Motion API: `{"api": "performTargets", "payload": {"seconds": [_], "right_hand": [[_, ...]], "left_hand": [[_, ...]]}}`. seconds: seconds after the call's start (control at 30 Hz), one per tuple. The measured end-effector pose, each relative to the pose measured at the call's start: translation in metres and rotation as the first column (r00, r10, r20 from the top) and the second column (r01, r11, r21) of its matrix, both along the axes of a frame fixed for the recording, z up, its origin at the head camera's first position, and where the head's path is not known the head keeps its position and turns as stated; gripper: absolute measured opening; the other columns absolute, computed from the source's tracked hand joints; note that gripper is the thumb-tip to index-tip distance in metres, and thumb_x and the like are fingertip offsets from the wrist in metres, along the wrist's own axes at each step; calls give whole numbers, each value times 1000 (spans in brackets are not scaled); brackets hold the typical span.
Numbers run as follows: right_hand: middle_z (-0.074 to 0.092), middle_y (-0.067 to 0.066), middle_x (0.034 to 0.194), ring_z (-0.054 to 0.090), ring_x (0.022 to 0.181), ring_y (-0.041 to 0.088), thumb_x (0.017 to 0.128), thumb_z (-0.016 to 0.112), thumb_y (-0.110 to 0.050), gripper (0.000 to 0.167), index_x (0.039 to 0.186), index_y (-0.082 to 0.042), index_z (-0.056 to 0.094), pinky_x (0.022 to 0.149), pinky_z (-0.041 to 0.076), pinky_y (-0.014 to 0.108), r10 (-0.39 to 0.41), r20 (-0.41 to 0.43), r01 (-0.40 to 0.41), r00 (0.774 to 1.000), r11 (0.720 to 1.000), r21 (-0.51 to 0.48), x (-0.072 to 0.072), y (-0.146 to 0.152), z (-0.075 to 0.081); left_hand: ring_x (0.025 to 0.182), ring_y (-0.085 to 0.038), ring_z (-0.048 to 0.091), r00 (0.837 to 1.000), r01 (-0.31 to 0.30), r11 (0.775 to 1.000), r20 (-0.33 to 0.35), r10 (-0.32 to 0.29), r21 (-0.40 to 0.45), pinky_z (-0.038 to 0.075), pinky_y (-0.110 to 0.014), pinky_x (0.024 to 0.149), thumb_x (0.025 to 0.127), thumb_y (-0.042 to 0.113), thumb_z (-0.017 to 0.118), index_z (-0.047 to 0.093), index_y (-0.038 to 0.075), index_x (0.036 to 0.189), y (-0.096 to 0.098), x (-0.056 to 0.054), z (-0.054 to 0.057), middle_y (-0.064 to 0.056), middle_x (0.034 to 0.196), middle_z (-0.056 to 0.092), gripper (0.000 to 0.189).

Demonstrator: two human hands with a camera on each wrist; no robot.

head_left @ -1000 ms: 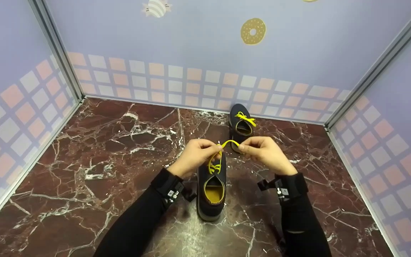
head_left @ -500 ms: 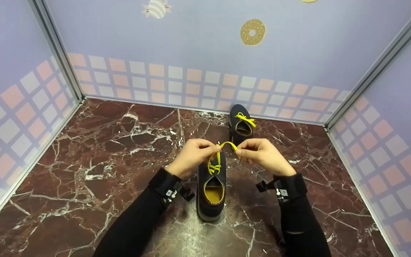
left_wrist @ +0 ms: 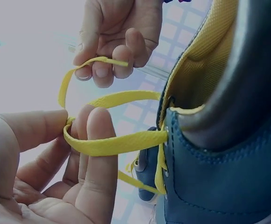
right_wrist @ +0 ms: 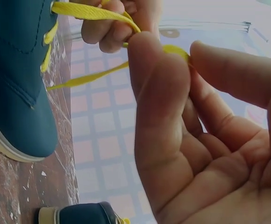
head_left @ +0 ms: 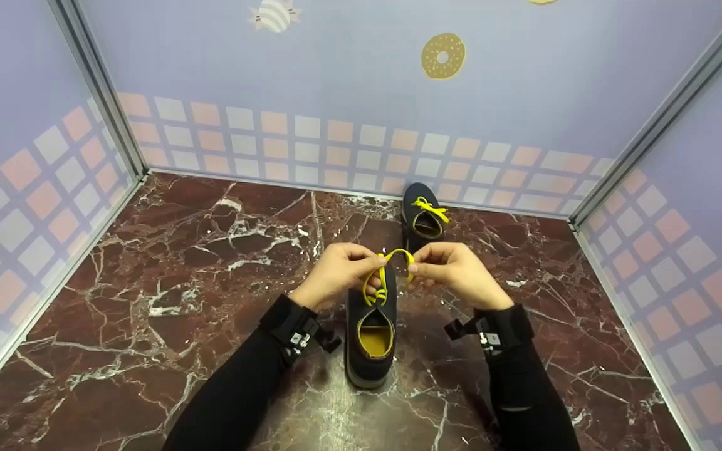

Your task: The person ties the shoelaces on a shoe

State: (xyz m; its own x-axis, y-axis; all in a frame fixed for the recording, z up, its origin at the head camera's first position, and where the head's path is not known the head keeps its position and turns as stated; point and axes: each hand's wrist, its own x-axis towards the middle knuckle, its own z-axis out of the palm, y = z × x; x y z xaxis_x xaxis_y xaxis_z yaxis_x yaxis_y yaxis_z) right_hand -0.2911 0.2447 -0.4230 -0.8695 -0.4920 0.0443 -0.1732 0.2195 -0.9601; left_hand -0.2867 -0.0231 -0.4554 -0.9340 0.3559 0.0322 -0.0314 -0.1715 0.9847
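A dark navy shoe [head_left: 370, 366] with a yellow lining stands on the floor, its toe pointing away from me. Its yellow shoelace [left_wrist: 126, 142] rises from the eyelets in loops above the tongue. My left hand [head_left: 339, 274] pinches the crossing of the lace between thumb and fingers over the shoe's front. Just to the right, my right hand [head_left: 461, 274] pinches the lace near its free end, and a short arch of lace spans the two hands. In the left wrist view the lace's tip [left_wrist: 119, 62] sticks out past the right hand's fingers.
Behind my right hand, near the back wall [head_left: 361, 75], stands a second navy shoe [head_left: 420, 195] with its yellow lace tied in a bow [head_left: 431, 208]. Panelled side walls flank the dark red marble floor [head_left: 210, 263].
My right hand has come slightly left, closer to the left hand, and the lace between them now arches more tightly. The left hand has barely shifted; the shoe stays put.
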Motion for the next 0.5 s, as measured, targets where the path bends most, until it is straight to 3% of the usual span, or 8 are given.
{"api": "performTargets", "payload": {"seconds": [0.13, 0.23, 0.37, 0.5], "right_hand": [[80, 21, 98, 82, 88, 31, 102, 82, -13, 26, 113, 8, 75, 78, 69, 40, 6, 27, -5, 1000, 999, -51, 1, -4, -2], [79, 18, 98, 79, 84, 25, 101, 83, -12, 22, 111, 7, 75, 75, 68, 35, 5, 34, -3, 999, 998, -70, 1, -6, -2], [77, 15, 95, 70, 77, 18, 101, 84, -14, 21, 110, 4, 77, 69, 61, 27, -2, 8, 2, 1000, 998, -60, 1, -7, -3], [75, 12, 92, 65, 75, 17, 100, 84, -13, 20, 109, 4, 77, 66, 59, 25, 3, 14, -2, 1000, 998, -69, 2, -9, -4]], "left_hand": [[72, -21, 77, 1000, -1, 1000, 16, 1, 15, 69, -35, 70, 104, 8, 79, 80, -8, 105, 1, 0, -1, -15, 86, 77, 16], [74, -22, 78, 1000, -1, 1000, 9, 1, 4, 69, -36, 71, 103, 9, 79, 81, -7, 105, 1, 0, -1, -15, 87, 77, 17], [75, -17, 72, 997, -39, 996, -64, 34, -77, 66, -30, 68, 102, 13, 82, 84, -4, 102, 0, -1, -2, -9, 87, 75, 17], [68, -10, 57, 985, -112, 979, -149, 87, -170, 49, -21, 59, 98, 17, 85, 86, -1, 99, -1, -1, -1, 0, 81, 68, 18]]}}
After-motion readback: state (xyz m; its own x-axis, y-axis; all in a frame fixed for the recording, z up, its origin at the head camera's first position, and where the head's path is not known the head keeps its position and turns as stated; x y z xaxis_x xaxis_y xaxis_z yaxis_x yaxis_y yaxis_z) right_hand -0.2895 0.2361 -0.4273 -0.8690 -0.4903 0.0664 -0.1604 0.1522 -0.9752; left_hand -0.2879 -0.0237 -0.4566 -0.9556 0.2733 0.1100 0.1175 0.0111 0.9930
